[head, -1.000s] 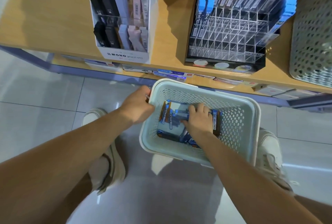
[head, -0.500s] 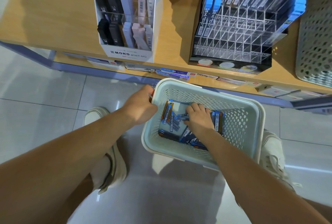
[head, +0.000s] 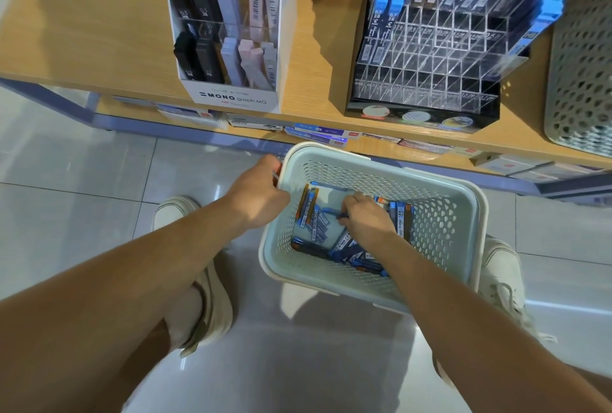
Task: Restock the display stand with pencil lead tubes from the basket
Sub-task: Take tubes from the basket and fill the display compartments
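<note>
The left hand point(head: 256, 194) grips the rim of the pale basket point(head: 443, 214) at its 9 o'clock. Inside, the right hand point(head: 367, 217) pinches pencil lead tubes point(head: 313, 214). The display stand point(head: 430, 58) stands at 1 o'clock.

White MONO carton point(head: 231, 99) on shelf point(head: 82, 31)

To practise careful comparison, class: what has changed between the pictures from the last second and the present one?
The right hand, lying flatter on the pencil lead tubes a second ago, has curled its fingers and now seems to pinch one blue tube. Unchanged: the left hand grips the basket by its rim, and nothing has gone to the display stand.
</note>
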